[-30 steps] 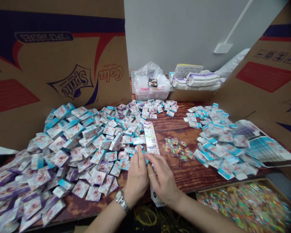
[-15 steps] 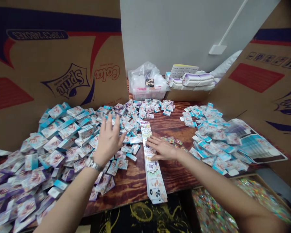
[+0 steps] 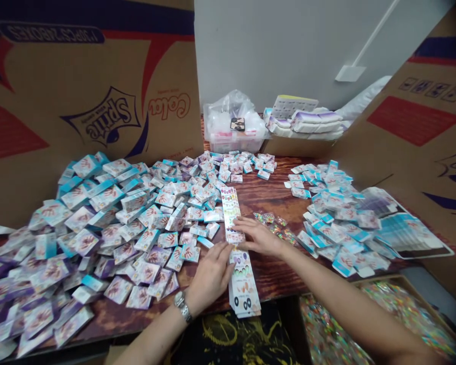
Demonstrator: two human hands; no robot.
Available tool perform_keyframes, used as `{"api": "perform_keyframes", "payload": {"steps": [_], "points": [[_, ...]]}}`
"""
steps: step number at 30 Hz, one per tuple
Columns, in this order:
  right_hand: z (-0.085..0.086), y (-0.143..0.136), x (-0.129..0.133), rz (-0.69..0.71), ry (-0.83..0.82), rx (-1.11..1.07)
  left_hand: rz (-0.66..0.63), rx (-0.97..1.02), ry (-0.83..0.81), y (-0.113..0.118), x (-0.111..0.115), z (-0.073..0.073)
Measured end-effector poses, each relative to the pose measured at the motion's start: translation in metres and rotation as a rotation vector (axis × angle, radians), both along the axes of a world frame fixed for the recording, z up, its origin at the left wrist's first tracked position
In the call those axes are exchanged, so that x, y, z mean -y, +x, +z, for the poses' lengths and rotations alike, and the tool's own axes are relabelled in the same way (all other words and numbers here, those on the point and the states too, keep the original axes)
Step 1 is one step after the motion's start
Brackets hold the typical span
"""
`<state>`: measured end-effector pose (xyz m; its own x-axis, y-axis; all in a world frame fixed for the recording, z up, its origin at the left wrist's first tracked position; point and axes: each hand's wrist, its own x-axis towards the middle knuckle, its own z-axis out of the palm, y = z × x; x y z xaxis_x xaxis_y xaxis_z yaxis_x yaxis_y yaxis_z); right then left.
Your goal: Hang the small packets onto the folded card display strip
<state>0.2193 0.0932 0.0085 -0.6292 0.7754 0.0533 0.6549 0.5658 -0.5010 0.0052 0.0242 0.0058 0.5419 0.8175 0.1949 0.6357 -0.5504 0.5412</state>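
A long stack of printed sticker strips lies lengthwise on the table, showing rows of small coloured oval designs. My right hand rests across its middle from the right, fingers stretched out over the printed surface. From the left, my left hand, with a metal watch at the wrist, reaches the strips' left edge just below the right fingers. Its fingers bend lightly and its thumb stands apart from them; nothing shows held. Several small clear packets with colourful contents lie just beyond my right hand.
A big heap of small printed boxes covers the left side. More small boxes lie at right, beside a flat stack of printed cards. Large cartons stand on both sides. A bagged plastic tub is at the back; colourful packets fill a box below right.
My left hand has come down from above the box heap to the left edge of the strips. My right hand stays on the strips. The view has shifted slightly.
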Motion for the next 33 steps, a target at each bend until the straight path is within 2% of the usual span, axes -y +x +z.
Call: {"api": "perform_keyframes", "payload": {"steps": [4,7,11,14,17,20,23,25,27,30,32,33], "points": [[-0.001,-0.001,-0.006,-0.024,0.064,0.015,-0.007,-0.106,0.083,0.004,-0.001,-0.009],[-0.008,-0.002,-0.011,-0.039,0.129,0.042,-0.006,-0.158,0.127,0.004,0.001,-0.012],[-0.021,-0.004,-0.007,-0.053,0.178,0.022,-0.009,-0.202,0.151,0.005,0.001,-0.009],[-0.02,-0.005,0.001,-0.1,0.189,-0.026,-0.001,-0.244,0.149,0.008,0.0,-0.005],[0.001,-0.002,0.001,-0.115,0.153,-0.143,-0.004,-0.267,0.151,0.009,-0.001,-0.002],[0.042,0.009,-0.008,-0.219,0.115,-0.263,-0.009,-0.233,0.152,0.007,-0.003,0.002],[0.086,0.019,-0.011,-0.36,0.214,-0.337,0.058,-0.084,0.092,0.004,-0.006,0.014],[0.108,0.019,-0.003,-0.374,0.321,-0.335,0.165,0.135,-0.089,0.004,-0.01,0.026],[0.12,0.012,0.014,-0.276,0.381,-0.319,0.241,0.464,-0.44,0.006,-0.016,0.039],[0.12,-0.005,0.049,0.001,0.349,-0.26,0.215,1.025,-0.996,0.013,-0.027,0.053],[0.115,-0.017,0.071,0.18,0.324,-0.179,0.204,1.265,-1.202,0.018,-0.033,0.056],[0.112,-0.021,0.079,0.246,0.315,-0.14,0.226,1.319,-1.246,0.02,-0.035,0.055]]}}
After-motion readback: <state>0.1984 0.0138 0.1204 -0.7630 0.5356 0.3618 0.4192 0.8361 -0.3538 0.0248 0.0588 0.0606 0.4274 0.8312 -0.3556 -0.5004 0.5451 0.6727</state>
